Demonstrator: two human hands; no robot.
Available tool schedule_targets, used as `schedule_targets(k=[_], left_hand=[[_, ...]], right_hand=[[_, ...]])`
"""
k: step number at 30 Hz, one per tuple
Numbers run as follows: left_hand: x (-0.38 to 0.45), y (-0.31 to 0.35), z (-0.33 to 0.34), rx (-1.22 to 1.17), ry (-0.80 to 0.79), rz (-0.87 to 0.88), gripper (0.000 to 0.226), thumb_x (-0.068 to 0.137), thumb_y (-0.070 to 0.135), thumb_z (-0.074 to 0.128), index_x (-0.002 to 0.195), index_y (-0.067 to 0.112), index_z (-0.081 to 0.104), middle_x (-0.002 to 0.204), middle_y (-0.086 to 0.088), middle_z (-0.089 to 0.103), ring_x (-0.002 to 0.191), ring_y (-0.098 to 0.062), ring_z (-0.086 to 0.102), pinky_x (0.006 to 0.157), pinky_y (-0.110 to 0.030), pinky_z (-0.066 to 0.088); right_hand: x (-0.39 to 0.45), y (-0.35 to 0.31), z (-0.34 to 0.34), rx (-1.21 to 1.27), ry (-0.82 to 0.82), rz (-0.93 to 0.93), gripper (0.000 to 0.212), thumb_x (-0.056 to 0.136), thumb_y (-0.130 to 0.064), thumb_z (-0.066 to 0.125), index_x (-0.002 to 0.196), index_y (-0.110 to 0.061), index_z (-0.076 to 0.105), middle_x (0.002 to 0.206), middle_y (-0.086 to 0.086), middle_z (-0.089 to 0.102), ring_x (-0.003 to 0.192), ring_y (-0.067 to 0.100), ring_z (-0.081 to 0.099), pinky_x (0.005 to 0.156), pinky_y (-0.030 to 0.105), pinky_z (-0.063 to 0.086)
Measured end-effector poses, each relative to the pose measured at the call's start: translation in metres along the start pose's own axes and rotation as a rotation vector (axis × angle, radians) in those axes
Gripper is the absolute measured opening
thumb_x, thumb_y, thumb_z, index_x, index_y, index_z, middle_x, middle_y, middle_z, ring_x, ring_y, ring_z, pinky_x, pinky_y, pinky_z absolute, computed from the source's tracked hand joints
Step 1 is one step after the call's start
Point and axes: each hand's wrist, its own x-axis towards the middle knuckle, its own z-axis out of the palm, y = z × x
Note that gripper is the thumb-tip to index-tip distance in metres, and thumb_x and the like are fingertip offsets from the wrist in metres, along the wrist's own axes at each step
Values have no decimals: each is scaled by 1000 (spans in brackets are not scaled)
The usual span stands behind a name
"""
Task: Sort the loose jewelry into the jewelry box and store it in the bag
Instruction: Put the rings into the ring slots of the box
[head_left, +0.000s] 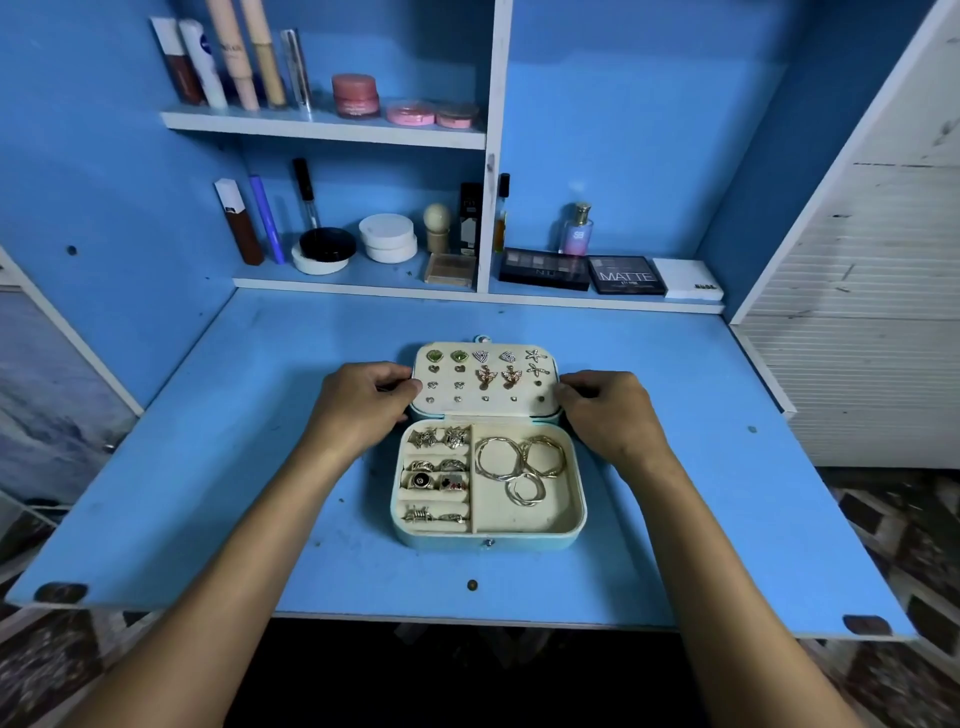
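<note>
A pale blue jewelry box (571, 535) lies open in the middle of the blue desk. Its lid (519, 405) leans back and carries several stud earrings. The base holds several rings (435, 478) in the left slots and three gold hoops (522, 465) in the right compartment. My left hand (363, 402) grips the lid's left edge with curled fingers. On the opposite side, my right hand (605, 405) grips the lid's right edge. No bag is in view.
The blue desk (208, 493) ends at its front edge near me. Shelves at the back hold cosmetics: jars (388, 238), a perfume bottle (576, 231), and eyeshadow palettes (626, 275). A white slatted panel (857, 322) stands at the right.
</note>
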Motion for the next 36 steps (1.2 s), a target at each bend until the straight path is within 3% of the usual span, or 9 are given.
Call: schedule_targets(k=[2,6,12,19,25,29,32,36], left_hand=[[1,1,0,8,2,6,26,91,14,68,117,10,70,97,3,71,71,-8,70,65,-14,56],[7,5,2,36,-7,27,28,91,15,68,119,9,69,107,-1,72,77,-16,72,85,-33,58],[23,13,6,32,-26,40,28,92,11,66,119,5,68,106,-3,71,73,-11,67,62,-11,55],[45,17,14,-61,-21,46,29,92,8,66,120,3,67,108,-7,70,74,-7,64,59,-9,53],[53,19,14,-178,-25,63,22,92,8,65,113,14,66,111,-2,71,80,-5,64,57,-14,51],[49,23,10,-240,-34,138,20,92,4,64,105,20,61,102,2,69,85,-10,63,62,-18,52],[44,23,5,-265,-27,215,27,90,3,66,103,25,58,104,4,67,91,-10,64,66,-22,54],[36,21,-3,-218,-42,304,40,87,1,69,117,23,54,106,5,66,91,-11,66,78,-27,55]], right_hand=[[1,-1,0,-8,-1,-3,18,93,-20,61,88,-10,75,85,11,74,87,31,69,84,42,58],[6,-4,-1,-22,5,-6,20,91,-18,60,91,-2,73,90,19,72,91,36,66,85,46,57],[22,-9,0,-5,12,2,21,92,-16,60,95,1,72,96,21,71,95,37,65,87,46,57],[47,-15,0,96,21,53,19,91,-19,64,107,-15,75,96,6,74,85,25,69,90,38,57],[60,-12,-2,255,2,41,14,91,-17,68,104,-21,68,96,2,75,82,28,74,83,47,60],[51,-7,-8,309,31,-73,14,92,-18,69,97,-30,64,102,-1,73,94,21,71,85,51,58],[44,-5,-11,340,54,-149,18,91,-15,70,98,-31,63,102,-6,74,88,17,70,84,52,58],[30,1,-12,224,124,-317,27,91,-13,70,107,-32,61,102,-16,71,82,5,69,84,39,58]])
